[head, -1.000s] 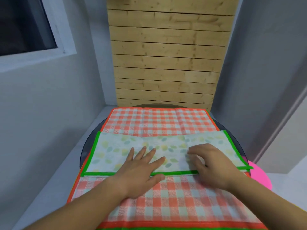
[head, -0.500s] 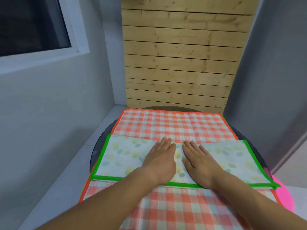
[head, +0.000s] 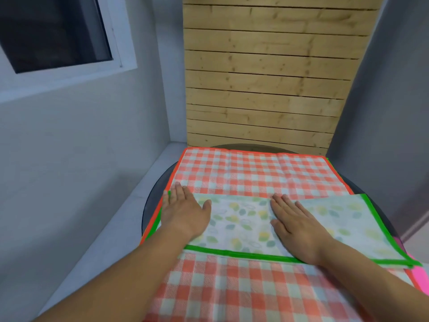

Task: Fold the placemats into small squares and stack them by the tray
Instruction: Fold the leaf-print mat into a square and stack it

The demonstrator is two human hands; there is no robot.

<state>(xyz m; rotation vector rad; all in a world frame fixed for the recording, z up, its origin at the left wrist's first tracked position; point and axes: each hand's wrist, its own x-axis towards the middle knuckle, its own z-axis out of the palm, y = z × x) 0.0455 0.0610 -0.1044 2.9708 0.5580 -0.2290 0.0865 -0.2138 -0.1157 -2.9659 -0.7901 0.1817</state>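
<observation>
Smoothing the lengthwise fold. The leaf-print placemat (head: 241, 221), a long strip, lies across the checked placemat (head: 255, 173) in the middle of the counter (head: 151, 205). The left hand (head: 183, 212) presses flat on its left end, the right hand (head: 294, 224) flat on its middle, fingers straight. Next, probably: fold one end over, green edges matched.

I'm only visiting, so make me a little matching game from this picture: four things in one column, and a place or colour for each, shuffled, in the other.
Things:
1. left hand
2. right hand
3. leaf-print placemat
4. checked placemat

Place or colour:
A. orange edging
B. flat on the left end of the leaf-print placemat
C. green edging
D. flat near the middle of the leaf-print placemat

Pairs: 1-B, 2-D, 3-C, 4-A
</observation>
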